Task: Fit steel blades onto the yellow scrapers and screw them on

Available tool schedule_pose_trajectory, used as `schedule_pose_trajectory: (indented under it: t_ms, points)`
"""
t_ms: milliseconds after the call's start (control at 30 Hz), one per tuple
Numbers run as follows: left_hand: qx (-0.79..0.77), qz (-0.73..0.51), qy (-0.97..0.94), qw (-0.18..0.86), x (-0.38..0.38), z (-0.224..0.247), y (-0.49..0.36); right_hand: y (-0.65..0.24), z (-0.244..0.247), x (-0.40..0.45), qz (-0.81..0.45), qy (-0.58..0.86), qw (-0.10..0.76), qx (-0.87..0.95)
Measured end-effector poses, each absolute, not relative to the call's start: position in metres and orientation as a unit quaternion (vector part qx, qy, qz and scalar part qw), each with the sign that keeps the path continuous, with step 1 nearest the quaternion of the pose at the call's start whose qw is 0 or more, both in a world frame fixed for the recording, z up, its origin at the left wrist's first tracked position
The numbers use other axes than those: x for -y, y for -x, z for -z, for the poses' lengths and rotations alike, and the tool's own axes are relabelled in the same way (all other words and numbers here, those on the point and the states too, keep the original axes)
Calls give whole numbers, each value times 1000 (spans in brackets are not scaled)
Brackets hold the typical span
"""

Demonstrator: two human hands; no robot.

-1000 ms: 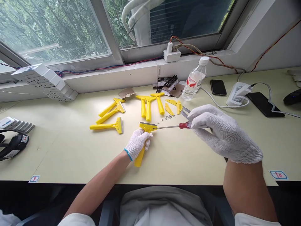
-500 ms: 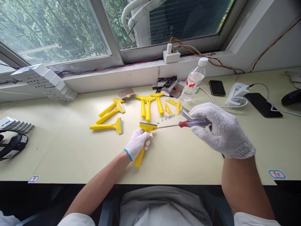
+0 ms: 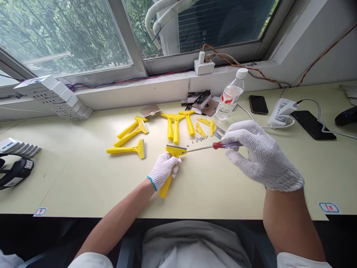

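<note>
A person in white knit gloves sits at a pale yellow surface [image 3: 83, 186] beneath a window. The left hand [image 3: 162, 169] has its grip closed around the handle of a yellow scraper [image 3: 174, 152], whose broad head points away from the person; this held scraper is the landmark here. The right hand [image 3: 260, 158], to the scraper's right, has its grip closed on the clear handle of a red-collared screwdriver [image 3: 216, 145]. The screwdriver's shaft runs leftward, its tip at the right end of the scraper's head.

Left of the held scraper lie three finished-looking yellow scrapers [image 3: 125, 150]; just beyond it, three more scrapers [image 3: 175, 130]. Beyond it to the right are small silver screws [image 3: 200, 139] and loose yellow pieces [image 3: 200, 130]. Farther off that way, a labelled water bottle [image 3: 229, 99] stands upright.
</note>
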State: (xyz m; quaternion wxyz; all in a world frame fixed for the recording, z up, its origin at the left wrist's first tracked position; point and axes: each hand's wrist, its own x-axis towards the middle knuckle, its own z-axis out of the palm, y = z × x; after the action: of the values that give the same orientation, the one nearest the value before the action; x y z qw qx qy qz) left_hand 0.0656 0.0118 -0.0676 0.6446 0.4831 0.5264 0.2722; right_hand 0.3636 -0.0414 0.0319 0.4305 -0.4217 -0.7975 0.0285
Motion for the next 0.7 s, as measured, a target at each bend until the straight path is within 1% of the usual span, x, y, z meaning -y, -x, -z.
schedule_pose_trajectory:
  t_ms: [133, 333, 400, 533, 600, 700]
  points:
    - [-527, -273, -483, 644, -13, 70, -65, -369, -33, 41, -37, 402, 427, 809]
    - [-533, -273, -485, 638, -13, 71, -65, -364, -26, 47, 59, 488, 403, 772]
    - [-534, -274, -483, 638, -13, 71, -65, -364, -28, 47, 29, 488, 398, 777]
    - [-532, -273, -486, 638, -12, 70, -65, -370, -34, 43, -51, 414, 403, 814]
    - [-534, -273, -487, 636, -12, 70, -65, -372, -34, 42, -44, 404, 406, 819]
    - [-536, -273, -484, 636, -12, 70, -66, -369, -29, 43, 20, 445, 399, 801]
